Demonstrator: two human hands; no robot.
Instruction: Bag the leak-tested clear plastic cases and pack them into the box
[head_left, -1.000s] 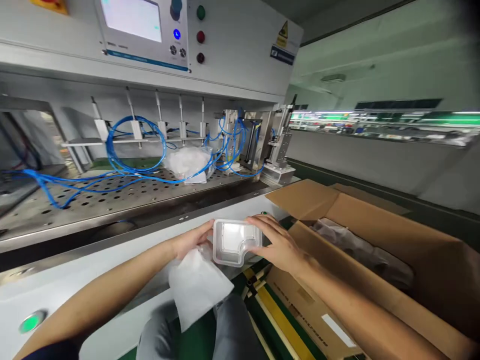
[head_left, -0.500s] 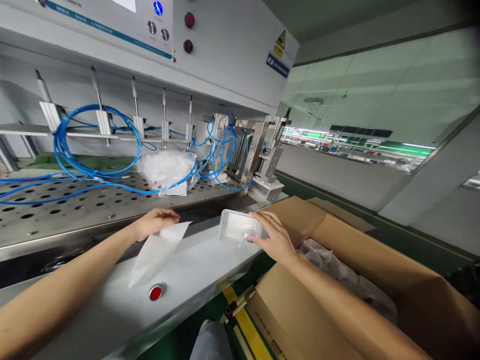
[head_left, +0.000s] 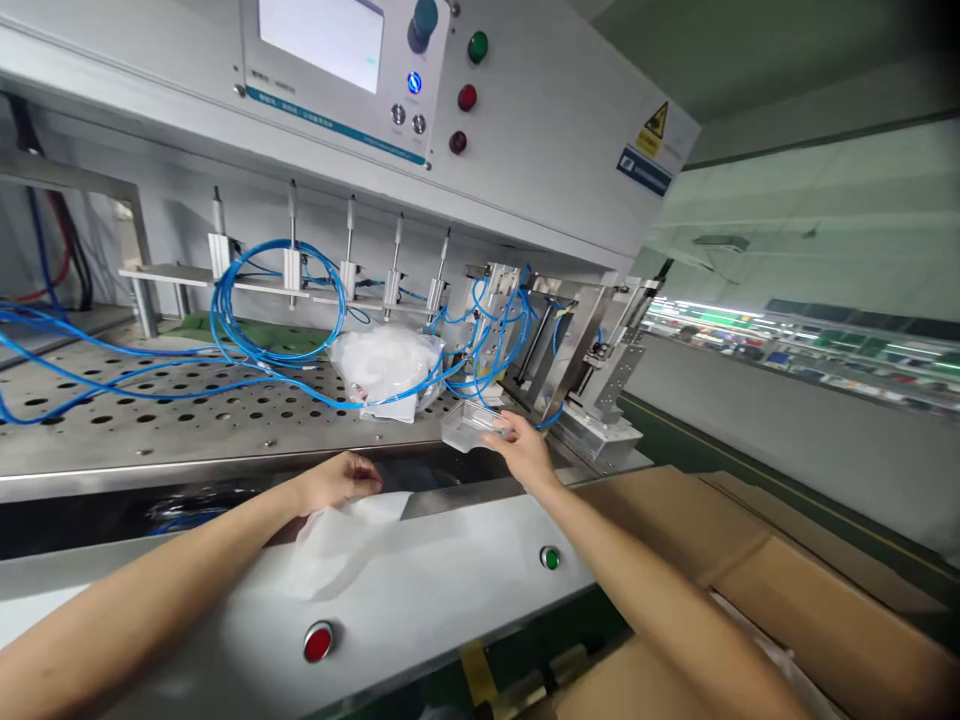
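The left hand (head_left: pixel 341 482), fingers curled on a limp white sheet (head_left: pixel 337 550), is nearer and left, while the right hand (head_left: pixel 525 450) pinches the right end of a clear tray (head_left: pixel 463 428) at a dark trough's (head_left: pixel 427 474) far edge, where a loose fingertip grip could drop it in.

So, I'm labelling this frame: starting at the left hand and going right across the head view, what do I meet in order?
Left hand holding thin white wrapping → clear plastic tray → right hand gripping that tray → open cardboard box.
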